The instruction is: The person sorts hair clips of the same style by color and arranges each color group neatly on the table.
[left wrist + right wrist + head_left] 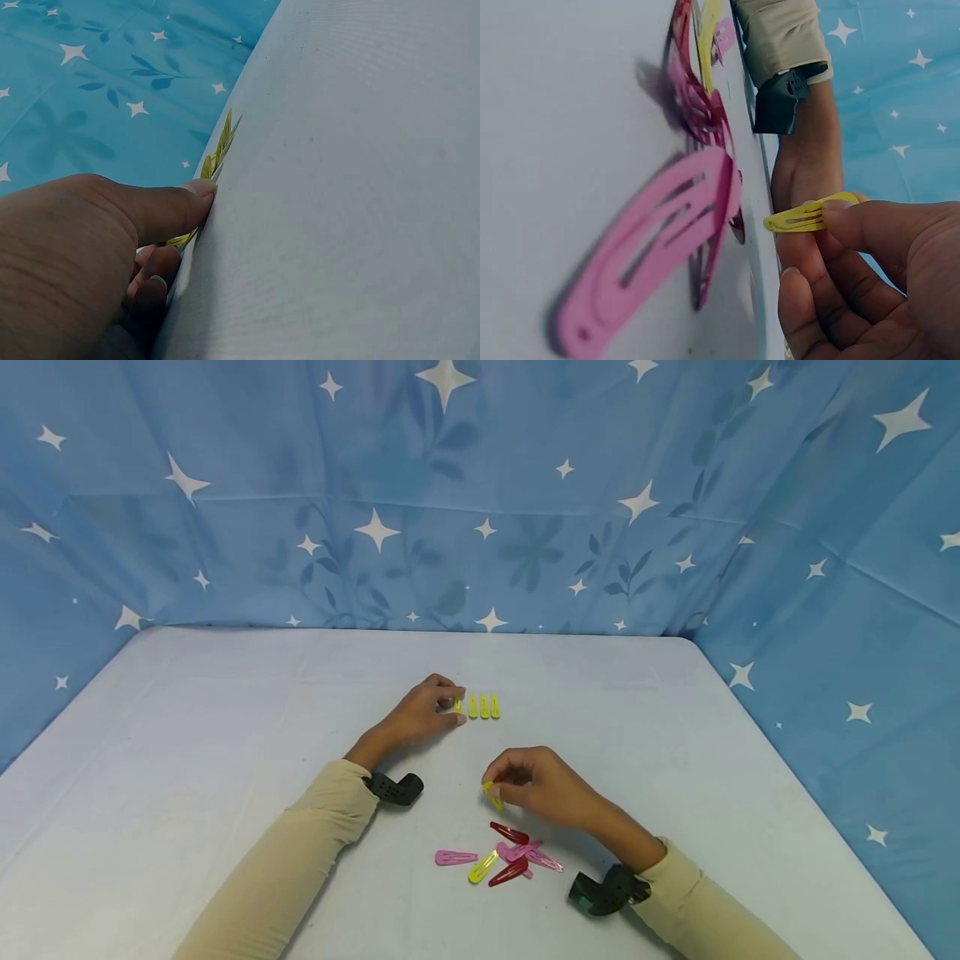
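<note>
A yellow teardrop-shaped hair clip [799,219] is pinched by the right hand [551,785] above the white table [675,735]. Another yellow clip [457,704] is pinched by the left hand [420,714] beside three yellow clips [484,708]. Red, pink and yellow clips [510,872] are grouped nearer.

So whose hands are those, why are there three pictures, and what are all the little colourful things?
No robot here! You're seeing one person's left hand and right hand. The wide picture comes from a camera on the person's head, looking forward and down. The two close-ups come from cameras worn on the wrists, one for each hand, so things look tipped sideways.

The little things on the white table are hair clips. The left hand holds a yellow clip by its ends, with three more yellow clips lined up beside it. The right hand pinches another yellow clip. Nearer the person are pink clips, red clips and one loose yellow clip.
</note>
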{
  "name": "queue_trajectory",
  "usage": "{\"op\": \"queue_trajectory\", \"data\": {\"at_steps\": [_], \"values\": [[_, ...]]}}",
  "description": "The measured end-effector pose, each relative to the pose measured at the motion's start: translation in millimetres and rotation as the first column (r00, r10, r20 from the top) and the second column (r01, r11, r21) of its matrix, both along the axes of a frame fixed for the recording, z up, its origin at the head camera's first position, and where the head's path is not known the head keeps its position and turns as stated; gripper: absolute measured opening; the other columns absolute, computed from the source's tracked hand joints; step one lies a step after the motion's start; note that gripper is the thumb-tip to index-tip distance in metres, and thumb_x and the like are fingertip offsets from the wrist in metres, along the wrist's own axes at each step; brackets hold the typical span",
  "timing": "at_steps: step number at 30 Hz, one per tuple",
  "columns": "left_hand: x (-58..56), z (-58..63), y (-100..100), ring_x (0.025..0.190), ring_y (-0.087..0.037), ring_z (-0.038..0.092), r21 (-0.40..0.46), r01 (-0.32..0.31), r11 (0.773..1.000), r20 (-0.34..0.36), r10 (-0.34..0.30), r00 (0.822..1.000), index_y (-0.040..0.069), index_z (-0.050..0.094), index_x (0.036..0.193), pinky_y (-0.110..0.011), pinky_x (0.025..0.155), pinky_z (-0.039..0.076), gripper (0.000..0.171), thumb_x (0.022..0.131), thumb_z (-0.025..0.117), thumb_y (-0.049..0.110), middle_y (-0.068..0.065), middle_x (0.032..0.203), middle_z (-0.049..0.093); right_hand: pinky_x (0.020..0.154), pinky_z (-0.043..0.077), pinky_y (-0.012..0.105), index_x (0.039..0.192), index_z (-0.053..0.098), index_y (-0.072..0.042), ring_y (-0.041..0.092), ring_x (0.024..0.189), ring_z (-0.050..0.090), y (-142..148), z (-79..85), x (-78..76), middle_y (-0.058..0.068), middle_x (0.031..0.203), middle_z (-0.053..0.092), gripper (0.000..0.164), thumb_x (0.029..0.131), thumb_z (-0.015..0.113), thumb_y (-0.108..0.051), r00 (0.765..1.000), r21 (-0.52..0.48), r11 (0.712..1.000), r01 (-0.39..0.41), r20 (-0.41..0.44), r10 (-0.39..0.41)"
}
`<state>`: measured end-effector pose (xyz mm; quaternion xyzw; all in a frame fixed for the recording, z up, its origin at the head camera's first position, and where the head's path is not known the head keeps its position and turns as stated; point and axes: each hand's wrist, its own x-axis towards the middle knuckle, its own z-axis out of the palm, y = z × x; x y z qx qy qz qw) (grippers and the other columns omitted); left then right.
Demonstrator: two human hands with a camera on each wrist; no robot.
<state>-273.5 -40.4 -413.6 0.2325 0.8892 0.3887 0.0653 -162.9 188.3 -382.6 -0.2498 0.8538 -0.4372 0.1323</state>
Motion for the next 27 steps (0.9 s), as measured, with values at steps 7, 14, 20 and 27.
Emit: {"op": "queue_trajectory", "data": {"at_steps": [7,14,20,27], "values": [[-0.1,0.7,0.7,0.109,-0.026,0.054,-0.008,0.001,1.000,0.001,-0.001,1.000,0.003,0.053,0.141,-0.041,0.093,0.045,0.052,0.094,0.068,0.018,-0.015,0.129,0.051,0.079,0.054,0.022,0.101,0.073,-0.009,0.014,0.081,0.063,-0.4,-0.4,-10.0,0.002,0.092,0.070,0.012,0.091,0.069,-0.005,0.998,-0.048,0.998,0.050,-0.024,-0.051],[-0.1,-0.2,1.7,0.109,-0.025,0.054,-0.016,-0.012,1.000,-0.004,0.011,1.000,0.003,0.054,0.141,-0.042,0.093,0.045,0.051,0.094,0.068,0.018,-0.014,0.128,0.052,0.077,0.053,0.021,0.103,0.073,-0.006,0.015,0.083,0.064,2.3,-2.1,-25.9,0.008,0.096,0.071,0.013,0.091,0.070,-0.008,0.988,-0.111,0.983,0.143,-0.048,-0.150],[-1.5,-1.3,6.2,0.111,-0.026,0.055,0.000,0.032,1.000,-0.011,-0.032,0.999,0.003,0.053,0.141,-0.042,0.095,0.046,0.051,0.095,0.067,0.020,-0.015,0.131,0.050,0.071,0.053,0.021,0.110,0.071,-0.001,0.015,0.082,0.065,11.8,-5.5,-36.7,0.012,0.102,0.072,0.020,0.090,0.069,-0.003,0.973,-0.146,0.966,0.213,-0.057,-0.223],[0.3,-0.4,2.2,0.110,-0.025,0.054,-0.017,-0.019,1.000,0.005,0.019,1.000,0.004,0.054,0.141,-0.041,0.093,0.045,0.051,0.094,0.067,0.019,-0.014,0.130,0.051,0.068,0.051,0.021,0.110,0.071,0.003,0.015,0.080,0.063,10.6,-8.7,-54.1,0.015,0.099,0.072,0.020,0.091,0.068,-0.002,0.967,-0.164,0.959,0.230,-0.068,-0.244]]}}
